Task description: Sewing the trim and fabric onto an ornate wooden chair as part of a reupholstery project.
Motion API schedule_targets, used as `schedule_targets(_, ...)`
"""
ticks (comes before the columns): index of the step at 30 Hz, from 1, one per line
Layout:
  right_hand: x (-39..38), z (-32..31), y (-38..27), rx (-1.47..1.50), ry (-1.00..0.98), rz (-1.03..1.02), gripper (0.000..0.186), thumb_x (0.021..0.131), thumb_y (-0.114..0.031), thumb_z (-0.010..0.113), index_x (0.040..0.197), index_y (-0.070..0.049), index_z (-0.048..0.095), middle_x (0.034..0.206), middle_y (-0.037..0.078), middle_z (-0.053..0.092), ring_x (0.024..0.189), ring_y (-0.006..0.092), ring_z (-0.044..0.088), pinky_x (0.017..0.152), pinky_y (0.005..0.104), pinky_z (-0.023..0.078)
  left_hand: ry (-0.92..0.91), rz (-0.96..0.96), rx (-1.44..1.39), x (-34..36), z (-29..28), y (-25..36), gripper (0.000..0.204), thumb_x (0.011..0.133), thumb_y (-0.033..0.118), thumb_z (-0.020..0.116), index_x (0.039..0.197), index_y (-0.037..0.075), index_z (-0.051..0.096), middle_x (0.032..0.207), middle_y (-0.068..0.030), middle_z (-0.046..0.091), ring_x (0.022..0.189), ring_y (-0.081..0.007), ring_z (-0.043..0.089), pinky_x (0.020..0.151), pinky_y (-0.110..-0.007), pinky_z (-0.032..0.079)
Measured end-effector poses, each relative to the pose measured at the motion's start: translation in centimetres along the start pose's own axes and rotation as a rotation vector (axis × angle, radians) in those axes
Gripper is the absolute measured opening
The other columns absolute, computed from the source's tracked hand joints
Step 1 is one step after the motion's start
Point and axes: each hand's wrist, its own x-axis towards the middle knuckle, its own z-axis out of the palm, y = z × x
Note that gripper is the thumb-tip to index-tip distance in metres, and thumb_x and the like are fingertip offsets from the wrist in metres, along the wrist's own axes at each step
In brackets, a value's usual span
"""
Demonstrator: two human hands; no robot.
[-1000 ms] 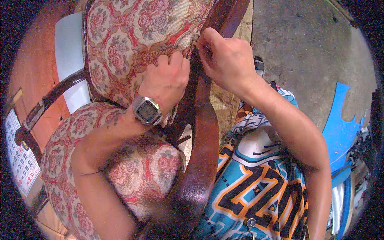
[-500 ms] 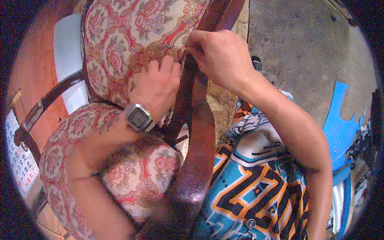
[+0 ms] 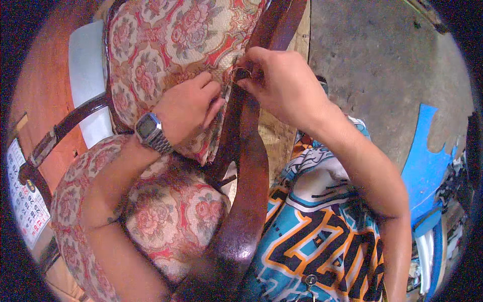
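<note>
A chair covered in floral upholstery fabric (image 3: 151, 65) lies in front of me, its dark brown wooden frame (image 3: 251, 181) running along the cushion's right side. My left hand (image 3: 193, 108), with a digital wristwatch (image 3: 150, 128) above it, rests on the backrest fabric. Its fingers are curled at the loose fabric edge beside the wood. Just right of that edge, my right hand (image 3: 287, 83) has thumb and forefinger pinched together. A thin strand seems to loop by these fingertips, but what they hold is too small to name.
The floral seat cushion (image 3: 176, 226) is below my left forearm. A curved wooden armrest (image 3: 75, 118) sticks out at left, near a printed calendar sheet (image 3: 25, 196). Concrete floor (image 3: 372, 65) spreads at right, with a blue plastic piece (image 3: 420, 161) at its edge.
My left hand has shifted slightly left and turned, uncovering more of the fabric edge. My right hand has moved a little down and right, its fingers still pinched.
</note>
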Motion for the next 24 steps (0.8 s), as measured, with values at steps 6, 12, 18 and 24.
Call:
schedule_targets(6,0.8,0.4,0.7,-0.201,0.165,-0.308,0.017,0.077,-0.016,0.067,0.088,-0.004,0.061,0.078,0.01,0.06,0.08,0.0305,0.058,0.069,0.0385,0.049,-0.064,-0.006,-0.149,0.4,-0.9,-1.2,0.027,0.083,0.026,0.061,0.09,0.001,0.057,0.086,-0.0171,0.055,0.079,-0.0355,0.058,0.071,-0.041,0.048)
schedule_targets(12,1.1,0.2,1.1,-0.104,0.098,-0.407,0.018,0.076,-0.013,0.065,0.091,-0.006,0.06,0.077,0.009,0.06,0.081,0.0302,0.056,0.071,0.0399,0.048,-0.031,-0.098,-0.272,0.7,-0.7,-1.7,0.026,0.075,0.021,0.068,0.092,0.003,0.059,0.078,-0.0124,0.059,0.074,-0.0312,0.061,0.067,-0.038,0.05)
schedule_targets(18,1.7,-0.3,0.3,-0.118,0.021,-0.241,0.026,0.075,-0.01,0.065,0.101,-0.008,0.06,0.085,0.012,0.063,0.084,0.0308,0.057,0.074,0.04,0.048,0.133,0.145,-0.223,1.4,-0.6,-3.2,0.028,0.073,0.029,0.071,0.086,0.009,0.057,0.081,-0.0076,0.059,0.067,-0.0311,0.059,0.058,-0.041,0.049)
schedule_targets(24,0.3,-1.3,0.2,-0.106,0.317,-0.351,0.027,0.074,-0.009,0.067,0.101,-0.009,0.061,0.093,0.012,0.062,0.088,0.0301,0.057,0.075,0.0384,0.047,0.326,0.404,0.034,1.7,-1.3,-1.7,0.021,0.075,0.021,0.071,0.078,0.008,0.055,0.081,-0.0071,0.054,0.077,-0.0257,0.056,0.064,-0.034,0.047)
